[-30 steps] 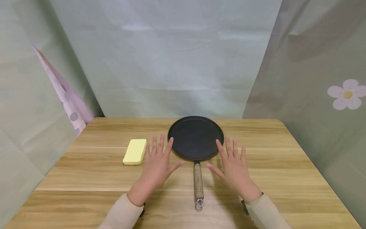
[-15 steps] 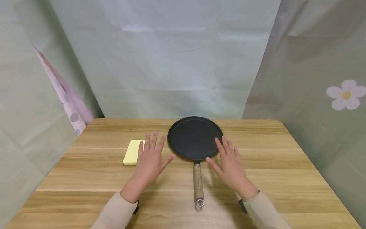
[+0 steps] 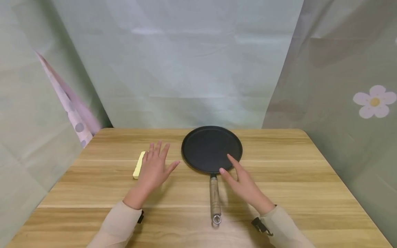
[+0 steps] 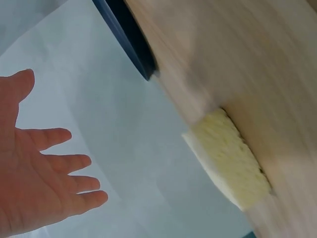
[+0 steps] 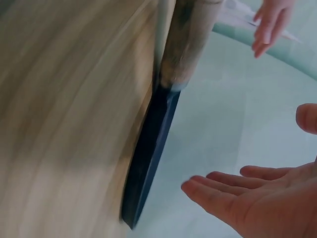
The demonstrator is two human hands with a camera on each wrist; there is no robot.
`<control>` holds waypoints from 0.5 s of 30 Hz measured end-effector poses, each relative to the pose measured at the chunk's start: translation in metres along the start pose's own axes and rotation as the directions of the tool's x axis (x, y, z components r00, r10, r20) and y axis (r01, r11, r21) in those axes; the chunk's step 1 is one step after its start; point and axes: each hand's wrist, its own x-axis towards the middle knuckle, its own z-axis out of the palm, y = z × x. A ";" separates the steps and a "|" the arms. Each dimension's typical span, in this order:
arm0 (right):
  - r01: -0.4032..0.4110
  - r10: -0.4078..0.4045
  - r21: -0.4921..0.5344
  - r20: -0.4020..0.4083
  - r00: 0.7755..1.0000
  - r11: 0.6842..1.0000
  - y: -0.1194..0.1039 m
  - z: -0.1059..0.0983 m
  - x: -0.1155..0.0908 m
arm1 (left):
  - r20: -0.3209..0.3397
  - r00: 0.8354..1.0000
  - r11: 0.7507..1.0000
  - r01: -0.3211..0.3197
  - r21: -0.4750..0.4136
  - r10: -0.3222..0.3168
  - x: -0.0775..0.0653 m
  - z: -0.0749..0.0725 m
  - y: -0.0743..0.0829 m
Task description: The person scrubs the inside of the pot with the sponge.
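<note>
A flat black frying pan [image 3: 211,148] lies on the wooden table, its wooden handle [image 3: 215,198] pointing toward me with a metal ring at the end. Left of it is a pale yellow sponge [image 3: 138,167], partly hidden in the head view behind my left hand [image 3: 152,170]. That hand is held over the table with fingers spread, and the left wrist view shows a gap between it and the sponge [image 4: 230,158]. My right hand [image 3: 246,187] hovers beside the handle, thumb and index finger extended toward the pan's near rim. Neither hand holds anything.
The wooden table [image 3: 294,172] has rounded far corners. A pale curtain [image 3: 192,69] hangs behind it, and more fabric closes in both sides. A flower print [image 3: 374,101] shows at the right. A black strap [image 3: 260,224] is at the right sleeve.
My left hand has moved left, covering more of the sponge in the head view. The right hand has shifted slightly left and turned, bringing its fingers together. Pan and sponge have stayed put.
</note>
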 end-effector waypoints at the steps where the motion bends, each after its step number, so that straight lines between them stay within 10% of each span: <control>1: -0.014 0.014 0.034 0.009 1.000 0.999 0.000 0.001 0.001 | 0.008 1.000 1.000 0.005 -0.006 -0.005 0.001 -0.001 -0.002; 15: -0.229 0.179 0.387 0.162 0.970 0.893 -0.002 0.009 -0.002 | 0.056 0.997 0.997 0.048 -0.057 -0.045 0.006 0.006 -0.038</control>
